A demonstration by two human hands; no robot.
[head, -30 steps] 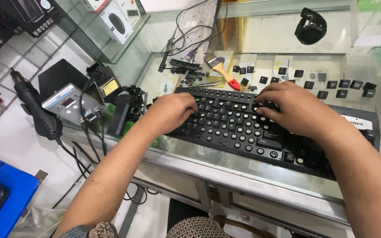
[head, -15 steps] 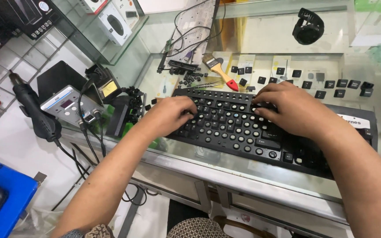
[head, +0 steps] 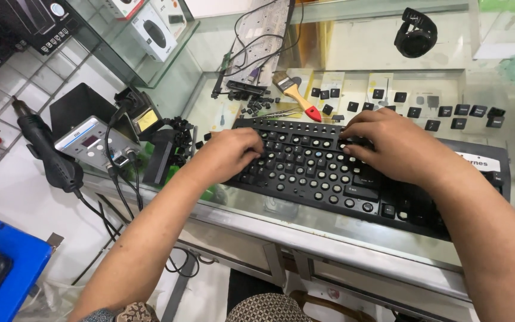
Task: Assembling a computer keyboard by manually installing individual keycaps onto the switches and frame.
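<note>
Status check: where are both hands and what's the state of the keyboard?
Left hand and right hand flat on black keyboard, gripping nothing. Most keycaps off, posts bare. Loose keycaps and brush behind it.

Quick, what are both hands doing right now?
Left hand: holds nothing, fingers curled, resting on the black keyboard.
Right hand: holds nothing, fingers spread on the keyboard's upper rows.

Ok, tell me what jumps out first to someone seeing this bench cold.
First, the black keyboard stripped of most keycaps, lying on the glass counter with the left hand and right hand resting on it. Behind it, loose black keycaps sit in rows beside a red-handled brush. At left, a hot-air tool hangs by its station.
</note>
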